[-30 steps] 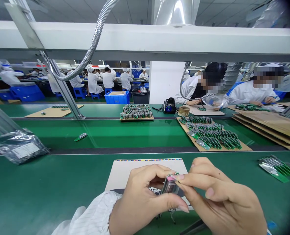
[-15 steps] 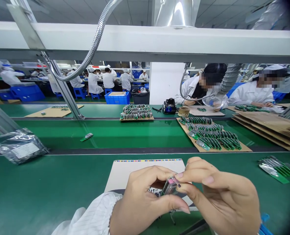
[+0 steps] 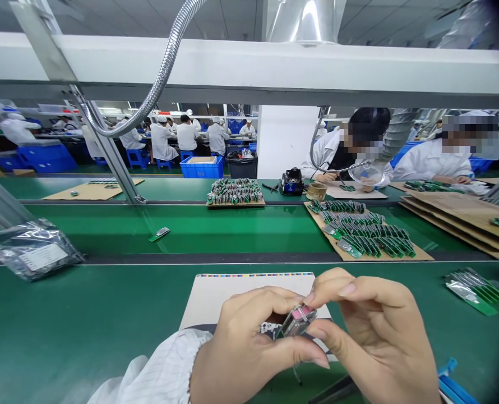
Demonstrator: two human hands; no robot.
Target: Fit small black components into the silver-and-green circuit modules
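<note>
In an electronics assembly hall, above a green-matted workbench [image 3: 85, 314], a small clear plastic case [image 3: 295, 322] with a pink patch on top is pinched between a worker's two bare hands, just over a white paper sheet [image 3: 249, 297] edged with a coloured strip. The left hand [image 3: 249, 342], a white cuffed sleeve [image 3: 157, 370] behind it, holds the case from the left between thumb and curled fingers. The right hand [image 3: 371, 331] pinches it from the other side, thumb and forefinger pressed against its corners. Farther along the bench, green circuit boards [image 3: 367, 233] lie in rows on a brown cardboard sheet [image 3: 417, 254], with a silvery plastic bag [image 3: 35, 252] well to the left and stacked cardboard sheets [image 3: 463, 221] to the right. Across the line, a co-worker in a white smock [image 3: 329, 157] bends behind a magnifier lens [image 3: 366, 174].
</note>
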